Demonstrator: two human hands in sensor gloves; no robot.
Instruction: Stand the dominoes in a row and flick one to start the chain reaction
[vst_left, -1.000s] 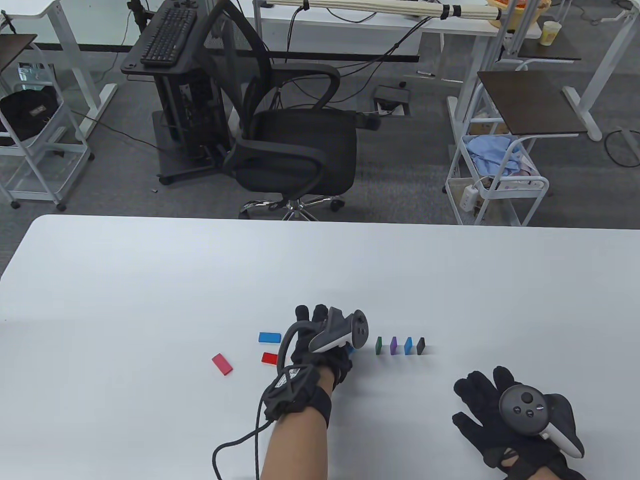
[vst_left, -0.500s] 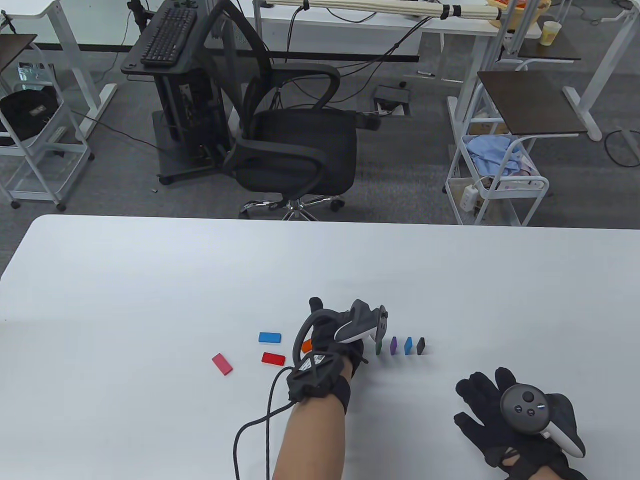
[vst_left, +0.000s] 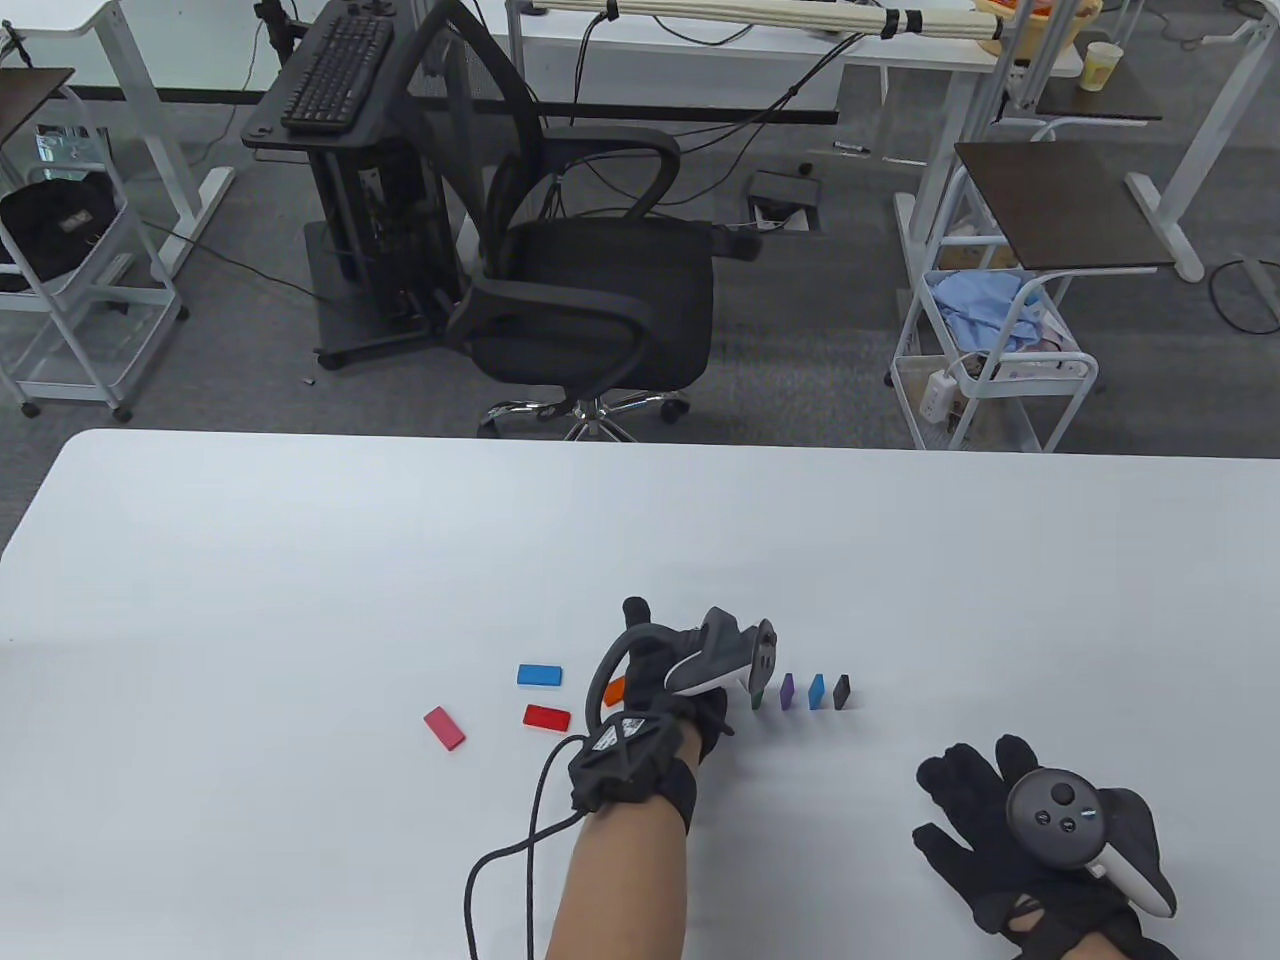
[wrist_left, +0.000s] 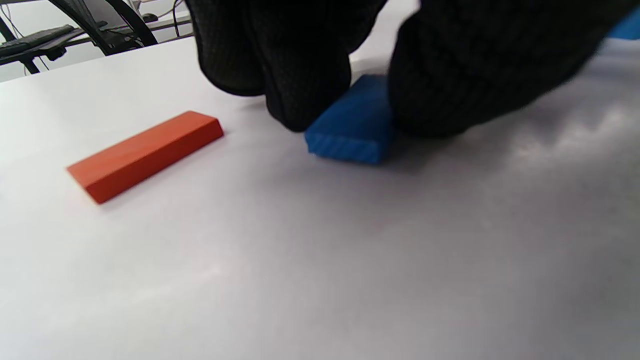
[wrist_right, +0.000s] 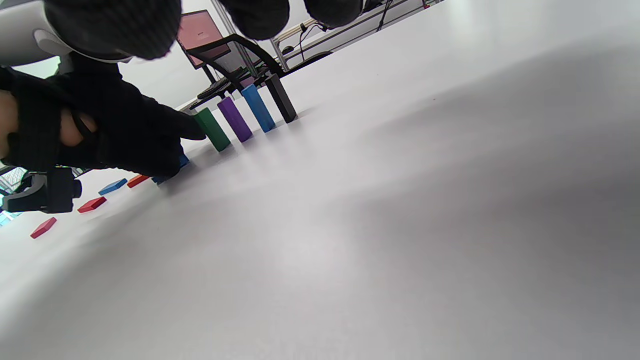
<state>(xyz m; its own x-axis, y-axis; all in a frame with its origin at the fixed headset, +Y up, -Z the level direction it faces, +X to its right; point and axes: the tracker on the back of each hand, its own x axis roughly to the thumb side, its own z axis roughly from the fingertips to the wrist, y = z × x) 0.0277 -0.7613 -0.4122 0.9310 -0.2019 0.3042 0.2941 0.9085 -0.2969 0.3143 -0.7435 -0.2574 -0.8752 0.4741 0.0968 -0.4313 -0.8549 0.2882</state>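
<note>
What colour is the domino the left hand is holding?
Blue domino, pinched by the left hand; clearest in the left wrist view.

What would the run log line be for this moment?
row: four dominoes standing | left hand: pinching blue domino on table | right hand: resting open | orange domino: flat

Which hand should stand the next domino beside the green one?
Left. The left hand already pinches a blue domino next to the green domino; the right hand rests flat, apart from the row.
</note>
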